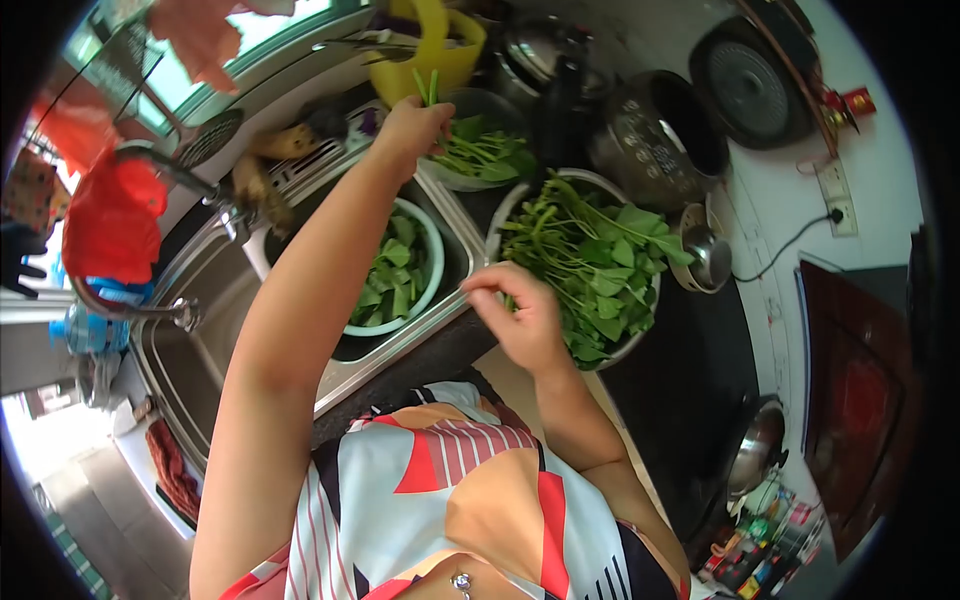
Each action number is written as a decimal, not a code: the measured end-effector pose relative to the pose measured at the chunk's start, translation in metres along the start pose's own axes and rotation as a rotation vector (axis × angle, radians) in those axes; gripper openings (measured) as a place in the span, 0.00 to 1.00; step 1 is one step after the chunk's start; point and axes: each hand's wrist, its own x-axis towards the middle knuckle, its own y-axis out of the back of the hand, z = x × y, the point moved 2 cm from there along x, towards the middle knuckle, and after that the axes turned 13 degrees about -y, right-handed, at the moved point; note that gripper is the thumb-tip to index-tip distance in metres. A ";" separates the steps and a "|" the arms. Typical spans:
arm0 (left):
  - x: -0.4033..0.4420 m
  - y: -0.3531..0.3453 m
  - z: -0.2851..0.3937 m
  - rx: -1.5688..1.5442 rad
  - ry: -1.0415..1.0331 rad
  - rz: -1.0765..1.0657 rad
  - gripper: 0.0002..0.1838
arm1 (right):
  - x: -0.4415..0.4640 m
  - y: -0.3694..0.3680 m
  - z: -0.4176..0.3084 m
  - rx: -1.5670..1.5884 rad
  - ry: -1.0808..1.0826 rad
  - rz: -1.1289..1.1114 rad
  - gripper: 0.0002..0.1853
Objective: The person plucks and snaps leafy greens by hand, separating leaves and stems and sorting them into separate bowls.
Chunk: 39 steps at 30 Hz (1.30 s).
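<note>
My left hand (412, 130) reaches over the far rim of the sink, its fingers closed around a few green stems (429, 86) that stick up past them. Just beside it stands a clear bowl (462, 183) with cut stems and leaves (486, 150) inside. My right hand (522, 318) is at the near edge of a large metal bowl (655, 300), thumb and fingers pinched together; what they hold, if anything, is too small to make out. Long-stemmed leafy greens (600, 265) fill that bowl. Under my left forearm, a pale blue basin (436, 262) holds loose leaves (395, 270) in the sink.
The steel sink (195, 320) has a faucet (235, 215) on its far side. Behind the bowls are a yellow basket (455, 62), a lidded pot (545, 45) and a dark cooker pot (655, 140). Small metal bowls (706, 258) and a pan (757, 445) stand to the right.
</note>
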 end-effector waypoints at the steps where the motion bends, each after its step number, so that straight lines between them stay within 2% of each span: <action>1: 0.012 -0.009 -0.008 0.083 0.020 -0.065 0.18 | -0.003 0.020 0.009 0.013 -0.054 0.105 0.05; 2: 0.021 -0.017 -0.019 0.167 0.042 -0.126 0.21 | -0.004 0.043 0.013 0.022 -0.116 0.187 0.04; 3: 0.026 -0.024 -0.022 0.414 0.015 -0.222 0.22 | -0.002 0.065 0.025 0.070 -0.160 0.285 0.04; 5: 0.031 -0.034 -0.026 0.910 -0.048 -0.400 0.25 | 0.014 0.108 0.038 -0.178 -0.162 0.467 0.06; 6: 0.029 -0.036 -0.032 0.955 -0.124 -0.358 0.24 | 0.026 0.124 0.049 -0.272 -0.168 0.495 0.08; 8: 0.022 -0.036 -0.042 1.043 -0.276 -0.263 0.23 | 0.054 0.143 0.068 -0.663 -0.271 0.416 0.12; 12: -0.022 -0.028 -0.031 0.861 -0.359 -0.264 0.21 | 0.093 0.141 0.104 -1.168 -0.491 0.147 0.17; 14: -0.047 -0.012 -0.025 0.757 -0.332 -0.330 0.20 | 0.095 0.149 0.108 -1.072 -0.419 0.221 0.18; 16: -0.071 0.008 -0.022 0.664 -0.323 -0.310 0.19 | 0.084 0.165 0.090 -0.921 -0.335 0.329 0.18; 18: -0.094 0.026 -0.025 0.575 -0.312 -0.278 0.18 | 0.068 0.189 0.073 -0.694 -0.346 0.347 0.15; 20: -0.113 0.039 -0.030 0.492 -0.307 -0.226 0.17 | 0.052 0.203 0.056 -0.337 -0.198 0.361 0.12; 22: -0.122 0.044 -0.037 0.414 -0.261 -0.225 0.16 | 0.041 0.208 0.024 -0.261 -0.061 0.522 0.11; 23: -0.128 0.043 -0.036 0.380 -0.264 -0.229 0.16 | 0.038 0.208 0.009 -0.283 0.024 0.573 0.10; 24: -0.133 0.042 -0.034 0.349 -0.269 -0.234 0.16 | 0.036 0.203 -0.008 -0.418 0.160 0.699 0.09; 26: -0.143 0.033 -0.020 0.197 -0.281 -0.223 0.16 | 0.027 0.174 -0.049 -0.767 0.335 0.762 0.06; 28: -0.154 0.021 -0.002 0.044 -0.288 -0.222 0.19 | 0.027 0.132 -0.074 -0.845 0.556 0.614 0.10; 30: -0.173 0.006 0.021 -0.234 -0.326 -0.200 0.23 | 0.028 0.073 -0.095 -0.950 0.679 0.449 0.11; 31: -0.180 0.002 0.030 -0.307 -0.337 -0.161 0.24 | 0.027 0.042 -0.095 -0.994 0.588 0.339 0.11; 33: -0.186 0.008 0.039 -0.351 -0.385 -0.080 0.26 | 0.031 -0.010 -0.085 -0.857 0.550 0.136 0.11; 34: -0.185 0.016 0.035 -0.370 -0.398 0.033 0.22 | 0.036 -0.029 -0.076 -0.774 0.507 0.054 0.12; 36: -0.184 0.045 0.026 -0.458 -0.300 0.060 0.17 | 0.045 -0.048 -0.073 -0.500 0.398 -0.148 0.14; 39: -0.192 0.088 0.027 -0.449 -0.179 0.177 0.12 | 0.046 -0.064 -0.070 -0.164 0.033 -0.409 0.17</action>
